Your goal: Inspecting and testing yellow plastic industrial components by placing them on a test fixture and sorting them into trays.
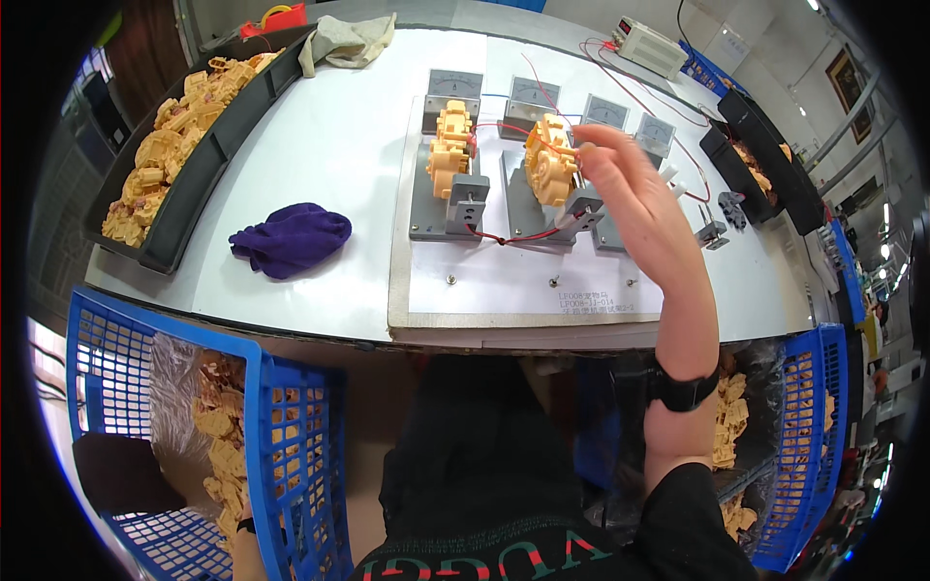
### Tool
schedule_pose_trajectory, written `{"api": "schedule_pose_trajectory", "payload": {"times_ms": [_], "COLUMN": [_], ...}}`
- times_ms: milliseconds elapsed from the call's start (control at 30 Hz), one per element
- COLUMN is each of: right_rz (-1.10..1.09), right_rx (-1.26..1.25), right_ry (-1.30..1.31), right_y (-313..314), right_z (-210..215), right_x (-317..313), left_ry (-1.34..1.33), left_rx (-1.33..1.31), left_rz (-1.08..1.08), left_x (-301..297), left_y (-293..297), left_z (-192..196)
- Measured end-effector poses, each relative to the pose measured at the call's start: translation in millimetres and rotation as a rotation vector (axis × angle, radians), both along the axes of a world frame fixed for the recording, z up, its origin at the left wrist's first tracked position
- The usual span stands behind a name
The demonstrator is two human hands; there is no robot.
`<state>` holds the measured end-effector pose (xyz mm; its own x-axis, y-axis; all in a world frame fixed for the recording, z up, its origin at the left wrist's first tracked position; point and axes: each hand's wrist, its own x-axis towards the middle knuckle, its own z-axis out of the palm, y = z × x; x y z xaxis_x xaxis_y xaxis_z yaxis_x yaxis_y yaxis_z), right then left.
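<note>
My right hand [625, 189] is raised over the white test board [523, 286]. Its fingertips pinch the right side of a yellow plastic gearbox part [547, 165] that stands in the middle grey fixture [523, 208]. A second yellow part [450, 145] stands in the left fixture [455, 198]. Red wires [504, 237] run between the fixtures. My left hand is down in the blue basket [291, 436] at lower left. Only its wrist [244, 528] shows, and the fingers are hidden behind the basket wall among yellow parts [218, 436].
Several grey panel meters [533, 94] stand behind the fixtures. A purple cloth [291, 237] lies left of the board. Black trays of yellow parts sit at far left [199, 165] and far right [775, 145]. Another blue basket [809, 436] is lower right. A power supply [649, 46] stands at the back.
</note>
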<state>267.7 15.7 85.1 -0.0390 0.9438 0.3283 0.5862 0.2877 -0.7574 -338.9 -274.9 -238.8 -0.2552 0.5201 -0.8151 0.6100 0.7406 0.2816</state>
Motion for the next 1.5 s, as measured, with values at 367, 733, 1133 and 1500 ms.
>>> {"api": "schedule_pose_trajectory", "payload": {"times_ms": [367, 733, 1133, 1500], "right_rz": [0.113, 0.028, -0.187, -0.277], "right_rx": [-0.236, -0.175, 0.255, 0.287], "right_ry": [-0.354, -0.383, 0.034, 0.214], "right_y": [44.5, 35.6, -28.9, -35.1], "right_z": [7.5, 10.5, 4.0, -85.2], "right_x": [0.8, 1.8, 67.8, 87.0], "left_ry": [0.081, 0.195, -1.227, -1.657], "left_rx": [0.008, -0.052, 0.733, 0.584], "left_rz": [-0.053, -0.087, 0.863, 0.050], "left_x": [40.0, 34.7, -57.1, 264.2], "left_y": [18.1, 27.7, 42.4, 250.0], "left_z": [40.2, 90.1, 192.8, 316.6]}}
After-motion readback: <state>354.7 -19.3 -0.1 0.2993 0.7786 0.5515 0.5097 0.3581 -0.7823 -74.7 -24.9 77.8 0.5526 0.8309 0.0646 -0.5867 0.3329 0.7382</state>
